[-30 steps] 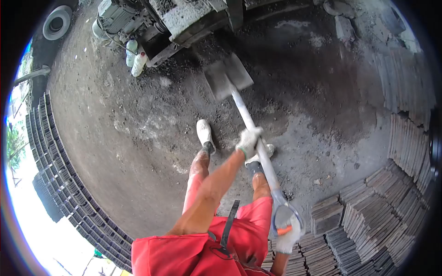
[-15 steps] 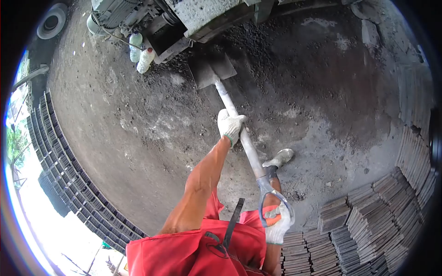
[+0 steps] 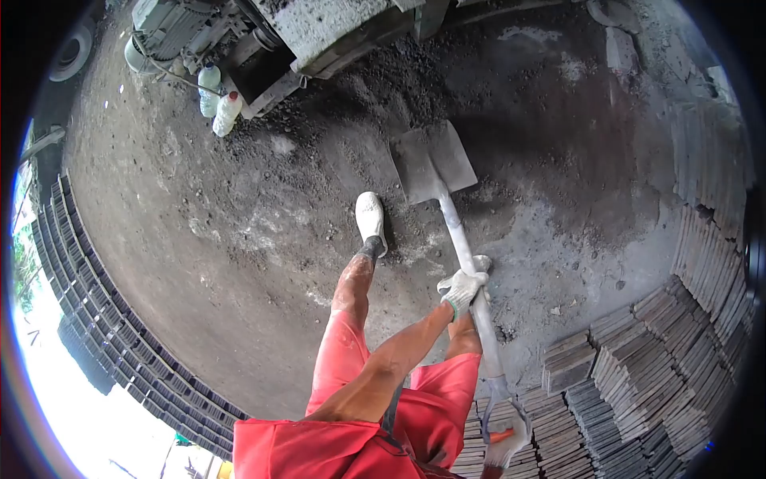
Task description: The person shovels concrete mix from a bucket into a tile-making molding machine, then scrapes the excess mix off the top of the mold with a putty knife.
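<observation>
A shovel with a pale shaft runs from the lower right up to its flat metal blade, which hangs over the grey, gritty floor. My left hand, in a white knit glove, is wrapped round the middle of the shaft. At the top end, my gloved right hand grips the D-shaped handle, where an orange patch shows. The blade's face carries only a thin grey film. Below the shaft, one white boot stands on the floor; the other is mostly covered by my left hand.
Stacked flat tiles fill the lower right. A machine with a motor stands at the top left, two plastic bottles beside it. Dark loose material lies below the machine. Rows of dark stacked pieces curve along the left.
The shovel has been drawn back toward my body and to the right, its blade leaving the dark material under the machine. My left foot has come into view.
</observation>
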